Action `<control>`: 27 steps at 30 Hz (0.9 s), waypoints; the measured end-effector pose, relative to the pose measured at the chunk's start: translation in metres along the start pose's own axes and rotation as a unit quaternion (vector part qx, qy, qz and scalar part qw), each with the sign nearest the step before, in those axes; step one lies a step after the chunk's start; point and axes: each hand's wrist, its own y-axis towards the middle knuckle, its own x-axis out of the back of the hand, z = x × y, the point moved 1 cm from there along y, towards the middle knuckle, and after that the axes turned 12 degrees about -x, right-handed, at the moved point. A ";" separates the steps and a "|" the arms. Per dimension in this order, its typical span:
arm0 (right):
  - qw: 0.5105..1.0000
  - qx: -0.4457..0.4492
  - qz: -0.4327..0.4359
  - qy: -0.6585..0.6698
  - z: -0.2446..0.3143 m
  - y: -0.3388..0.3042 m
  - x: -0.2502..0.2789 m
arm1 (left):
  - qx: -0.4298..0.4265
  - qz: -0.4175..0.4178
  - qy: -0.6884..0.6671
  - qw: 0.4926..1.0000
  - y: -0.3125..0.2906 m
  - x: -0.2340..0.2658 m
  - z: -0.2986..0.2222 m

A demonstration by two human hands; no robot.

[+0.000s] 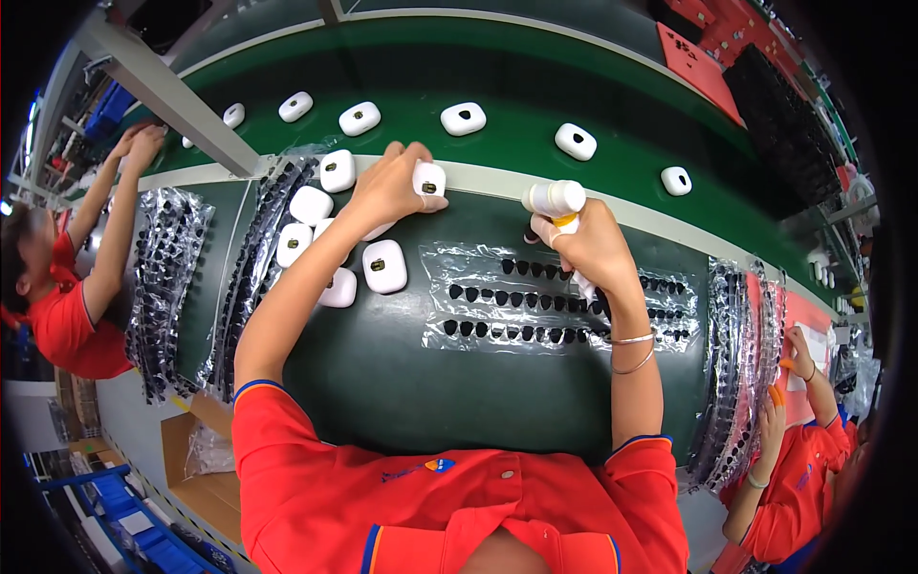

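Observation:
In my left hand (387,189), thumb and fingers are closed on a small white rounded case (430,178) with a dark patch on its face, at the table's far edge. My right hand (591,244) grips a white cylinder-shaped tool (555,198) with a bit of yellow below it. A small dark piece (531,232) shows beside the right fingertips; whether they hold it I cannot tell. Under that hand lies a clear sheet (435,311) bearing rows of small black pieces (516,299). More white cases (384,266) cluster beside my left forearm, some partly hidden by it.
Past the pale rail, a green conveyor belt (521,96) carries several spaced white cases (464,119). Stacked sheets of black pieces lie left (170,287) and right (722,373). A metal post (172,96) rises at left. Co-workers in red shirts (72,325) work on both sides.

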 end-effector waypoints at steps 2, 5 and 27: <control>1.000 0.002 -0.011 0.020 0.006 -0.005 0.003 | -0.110 -0.121 -0.156 0.974 0.002 -0.004 -0.002; 0.997 0.022 -0.032 0.062 0.011 -0.015 0.008 | -0.136 -0.006 -0.506 0.852 0.005 -0.007 -0.026; 0.986 0.151 -0.072 0.004 0.008 -0.020 0.001 | -0.100 0.081 -0.715 0.687 -0.030 -0.006 -0.089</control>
